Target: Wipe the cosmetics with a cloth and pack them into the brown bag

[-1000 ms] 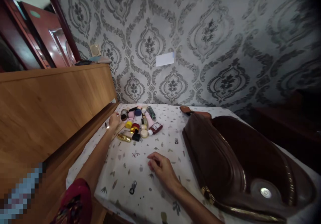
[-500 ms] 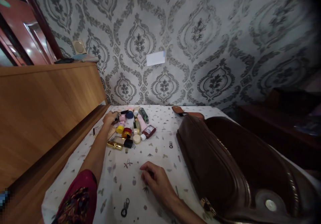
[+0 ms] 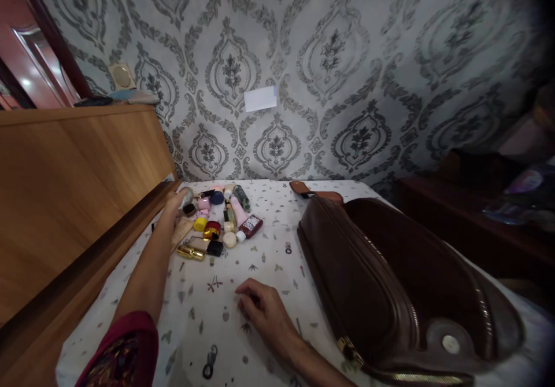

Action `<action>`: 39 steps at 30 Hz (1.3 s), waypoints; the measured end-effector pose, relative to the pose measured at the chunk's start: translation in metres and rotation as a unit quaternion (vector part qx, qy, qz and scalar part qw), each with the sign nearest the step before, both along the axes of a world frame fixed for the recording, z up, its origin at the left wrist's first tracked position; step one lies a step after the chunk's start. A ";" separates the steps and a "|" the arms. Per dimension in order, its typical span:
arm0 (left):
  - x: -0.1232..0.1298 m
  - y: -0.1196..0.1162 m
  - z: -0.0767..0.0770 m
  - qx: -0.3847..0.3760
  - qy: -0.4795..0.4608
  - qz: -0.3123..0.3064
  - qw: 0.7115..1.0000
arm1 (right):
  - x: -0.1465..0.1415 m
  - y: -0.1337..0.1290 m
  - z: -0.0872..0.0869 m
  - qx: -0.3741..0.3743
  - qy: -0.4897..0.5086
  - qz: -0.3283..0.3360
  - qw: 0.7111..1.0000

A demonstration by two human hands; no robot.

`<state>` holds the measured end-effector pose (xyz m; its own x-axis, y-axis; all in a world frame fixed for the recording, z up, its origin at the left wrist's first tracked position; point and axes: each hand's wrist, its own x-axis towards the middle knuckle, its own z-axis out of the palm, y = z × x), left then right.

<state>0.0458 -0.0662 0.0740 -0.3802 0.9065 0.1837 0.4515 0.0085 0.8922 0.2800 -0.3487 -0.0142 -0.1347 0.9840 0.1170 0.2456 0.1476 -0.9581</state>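
Printed cloth bears one bag; left hand at one grey jar, grip unclear; right hand loosely curled, empty.

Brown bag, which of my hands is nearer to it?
Right. The right hand is left of the bag, apart from it; the left hand is farther left, by the cosmetics.
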 end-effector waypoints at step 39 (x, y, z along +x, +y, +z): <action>0.122 -0.267 -0.045 0.229 0.359 -0.375 0.823 | 0.008 0.008 -0.009 0.146 -0.018 -0.030 0.989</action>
<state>0.1680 -0.3332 0.0290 0.6112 0.6094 0.5050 0.5887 -0.7765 0.2246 0.2875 -0.3405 -0.0232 -0.0861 0.9157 0.3926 0.2962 0.3997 -0.8674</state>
